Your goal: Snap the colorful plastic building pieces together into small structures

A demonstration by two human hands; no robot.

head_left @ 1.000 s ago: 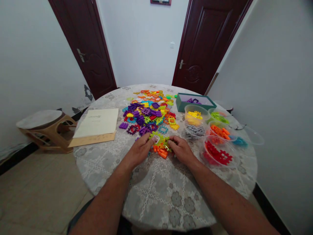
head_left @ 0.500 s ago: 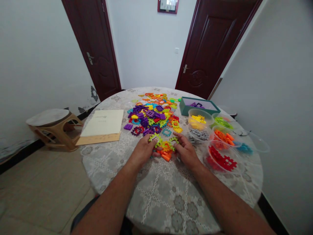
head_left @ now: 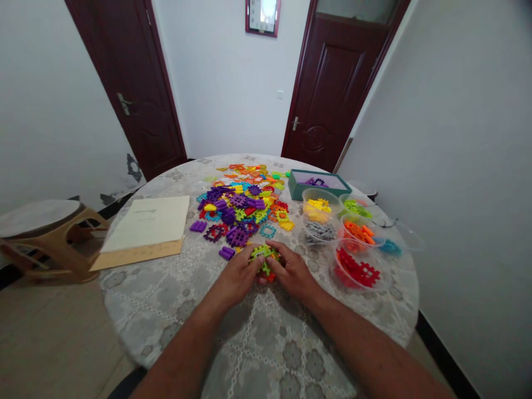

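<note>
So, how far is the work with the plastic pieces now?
Some sorting looks done: tubs hold yellow pieces, orange pieces and red pieces apart, and the teal box has purple ones. In hand: the left hand and right hand close around a green and orange cluster. Left: the large mixed pile on the table.

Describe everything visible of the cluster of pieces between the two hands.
The cluster of pieces is a small bunch of toothed, gear-like tiles that look like glossy plastic: lime green on top, orange and red beneath. It sits low over the patterned tablecloth, just nearer than the loose pile. The left hand and right hand close on it from either side, fingers covering its edges; how the tiles join is hidden.
</note>
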